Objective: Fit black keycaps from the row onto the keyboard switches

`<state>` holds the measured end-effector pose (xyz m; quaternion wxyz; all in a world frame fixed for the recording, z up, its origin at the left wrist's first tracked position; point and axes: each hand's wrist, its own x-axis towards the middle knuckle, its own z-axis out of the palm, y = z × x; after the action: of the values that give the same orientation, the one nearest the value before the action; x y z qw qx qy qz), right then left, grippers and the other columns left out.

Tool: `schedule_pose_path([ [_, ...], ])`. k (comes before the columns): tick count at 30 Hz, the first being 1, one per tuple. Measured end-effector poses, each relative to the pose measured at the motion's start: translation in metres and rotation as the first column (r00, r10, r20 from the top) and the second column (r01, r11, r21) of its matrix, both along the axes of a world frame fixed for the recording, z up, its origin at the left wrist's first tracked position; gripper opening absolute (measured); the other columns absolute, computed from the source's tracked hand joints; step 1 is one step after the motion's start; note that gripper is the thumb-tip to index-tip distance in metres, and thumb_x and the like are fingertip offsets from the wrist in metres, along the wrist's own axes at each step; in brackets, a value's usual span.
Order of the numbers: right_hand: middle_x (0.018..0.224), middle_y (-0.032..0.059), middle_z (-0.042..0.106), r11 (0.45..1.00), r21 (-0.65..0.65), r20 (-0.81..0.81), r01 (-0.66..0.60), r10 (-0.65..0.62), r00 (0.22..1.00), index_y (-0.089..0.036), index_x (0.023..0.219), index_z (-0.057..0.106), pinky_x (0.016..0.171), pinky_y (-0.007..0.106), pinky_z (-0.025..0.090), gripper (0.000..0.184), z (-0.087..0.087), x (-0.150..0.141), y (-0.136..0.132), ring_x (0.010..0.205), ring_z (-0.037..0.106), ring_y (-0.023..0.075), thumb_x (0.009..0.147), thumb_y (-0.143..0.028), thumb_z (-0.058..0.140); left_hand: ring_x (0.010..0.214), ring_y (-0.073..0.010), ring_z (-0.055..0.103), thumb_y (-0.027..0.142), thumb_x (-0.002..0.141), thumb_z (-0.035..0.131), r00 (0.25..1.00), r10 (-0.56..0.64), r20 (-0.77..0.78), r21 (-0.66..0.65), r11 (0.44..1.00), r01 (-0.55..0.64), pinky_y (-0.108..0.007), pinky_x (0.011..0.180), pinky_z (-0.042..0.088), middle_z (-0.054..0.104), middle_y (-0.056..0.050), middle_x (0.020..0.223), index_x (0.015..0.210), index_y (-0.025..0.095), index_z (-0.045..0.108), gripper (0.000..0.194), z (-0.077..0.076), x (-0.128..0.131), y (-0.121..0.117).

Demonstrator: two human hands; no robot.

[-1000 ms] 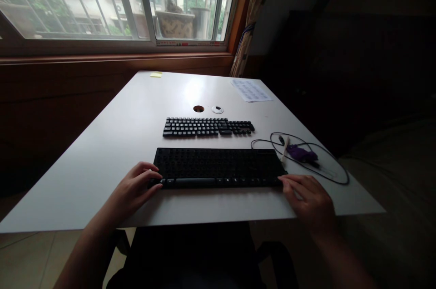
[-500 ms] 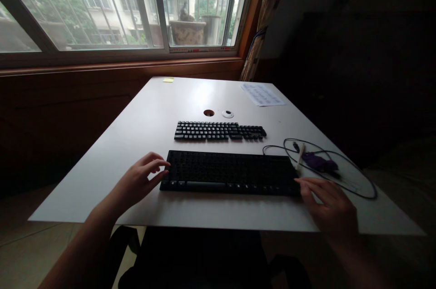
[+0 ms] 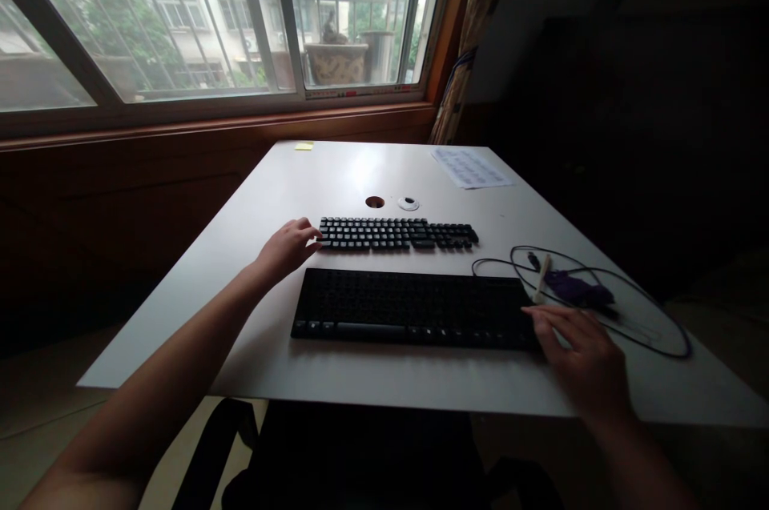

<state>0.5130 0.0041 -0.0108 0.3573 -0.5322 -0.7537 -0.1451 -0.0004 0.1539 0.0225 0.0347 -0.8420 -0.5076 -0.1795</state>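
A black keyboard base (image 3: 414, 306) lies near the table's front edge, its keys off except for the bottom row. Behind it the loose black keycaps (image 3: 372, 233) are laid out in rows, in keyboard order. My left hand (image 3: 291, 244) is at the left end of these rows, its fingertips closed at a keycap there. Fingers drawn together, my right hand (image 3: 580, 350) grips the right edge of the keyboard base; its thumb is at the front side.
On the right of the white table (image 3: 252, 342) lie a looped cable (image 3: 661, 306), a pale stick-like tool (image 3: 542, 278) and a purple cloth-like item (image 3: 580, 290). Farther back are a cable hole (image 3: 375, 202), its round cover (image 3: 408, 204), printed sheets (image 3: 472, 167) and a yellow note (image 3: 303, 146).
My left hand has left the keyboard base's left edge and moved forward to the left end of the keycap rows. My right hand stays at the base's right edge. The view has shifted slightly.
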Motion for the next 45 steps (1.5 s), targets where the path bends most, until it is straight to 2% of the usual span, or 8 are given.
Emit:
schedule_pose_path([
  [11,0.104,0.0059,0.074,0.998,-0.031,-0.015,-0.046,0.045,0.999,-0.023,0.106,0.072,0.094,0.043,0.050,0.016,0.002,-0.002,-0.002,0.096,0.067,0.0247,0.100,-0.024,0.057,0.099,-0.0249,0.060,0.030,0.096,0.063,0.994,-0.007,-0.105,-0.047,0.999,0.002,-0.037,0.088,0.051,0.066,-0.009,0.109,0.104,0.021,0.076,0.018,-0.004,0.006,0.006],
  [18,0.101,0.0055,0.073,0.998,-0.028,0.000,-0.060,0.061,0.998,-0.023,0.105,0.071,0.092,0.043,0.051,0.016,0.003,-0.005,-0.001,0.094,0.067,0.0242,0.100,-0.024,0.056,0.099,-0.0255,0.059,0.031,0.093,0.068,0.996,-0.018,-0.088,-0.115,0.993,0.008,-0.037,0.088,0.049,0.066,-0.008,0.108,0.098,0.022,0.075,0.012,0.000,-0.009,-0.003],
  [22,0.101,0.0054,0.073,0.998,-0.033,-0.006,-0.054,0.054,0.999,-0.023,0.105,0.071,0.093,0.043,0.051,0.016,0.003,-0.005,-0.001,0.096,0.067,0.0243,0.100,-0.024,0.056,0.092,-0.0229,0.062,0.032,0.093,0.068,0.999,-0.036,0.004,-0.149,0.988,0.036,-0.034,0.081,0.049,0.067,-0.007,0.103,0.096,0.021,0.074,0.013,0.003,-0.022,-0.016],
  [26,0.102,0.0052,0.073,0.998,-0.044,-0.004,-0.052,0.052,0.999,-0.023,0.104,0.071,0.092,0.042,0.051,0.016,0.001,-0.003,-0.001,0.096,0.067,0.0243,0.100,-0.025,0.056,0.075,-0.0165,0.062,0.043,0.094,0.066,0.976,-0.066,0.206,-0.236,0.965,0.115,-0.029,0.070,0.050,0.067,-0.007,0.096,0.096,0.019,0.073,0.026,0.014,-0.030,-0.038],
  [31,0.102,0.0053,0.073,0.997,-0.045,-0.009,-0.060,0.060,0.998,-0.022,0.103,0.072,0.092,0.042,0.052,0.016,0.001,-0.003,-0.001,0.097,0.067,0.0244,0.099,-0.025,0.057,0.076,-0.0147,0.064,0.045,0.093,0.068,0.925,-0.058,0.377,-0.429,0.873,0.230,-0.025,0.067,0.052,0.070,-0.006,0.095,0.097,0.018,0.074,0.028,0.034,-0.023,-0.079],
  [35,0.101,0.0053,0.073,0.996,-0.069,-0.020,-0.055,0.053,0.998,-0.023,0.102,0.072,0.092,0.042,0.052,0.017,0.002,-0.004,-0.002,0.097,0.068,0.0251,0.099,-0.027,0.056,0.076,-0.0151,0.064,0.041,0.092,0.069,0.927,-0.063,0.370,-0.494,0.831,0.254,-0.026,0.070,0.054,0.070,-0.006,0.092,0.096,0.017,0.074,0.024,0.035,-0.016,-0.102],
  [40,0.101,0.0052,0.073,0.995,-0.080,-0.019,-0.058,0.057,0.998,-0.024,0.103,0.072,0.093,0.043,0.051,0.017,0.001,-0.005,-0.002,0.097,0.068,0.0252,0.099,-0.027,0.056,0.076,-0.0157,0.066,0.038,0.092,0.069,0.933,-0.067,0.354,-0.478,0.845,0.241,-0.027,0.071,0.054,0.070,-0.007,0.092,0.096,0.018,0.075,0.021,0.026,-0.015,-0.110],
  [45,0.101,0.0053,0.073,0.994,-0.093,-0.012,-0.062,0.061,0.998,-0.023,0.103,0.072,0.093,0.042,0.051,0.017,0.001,-0.005,-0.002,0.097,0.067,0.0247,0.099,-0.027,0.056,0.077,-0.0163,0.067,0.037,0.092,0.067,0.946,-0.052,0.321,-0.493,0.843,0.214,-0.027,0.071,0.054,0.071,-0.007,0.093,0.095,0.019,0.075,0.021,0.025,-0.014,-0.113],
])
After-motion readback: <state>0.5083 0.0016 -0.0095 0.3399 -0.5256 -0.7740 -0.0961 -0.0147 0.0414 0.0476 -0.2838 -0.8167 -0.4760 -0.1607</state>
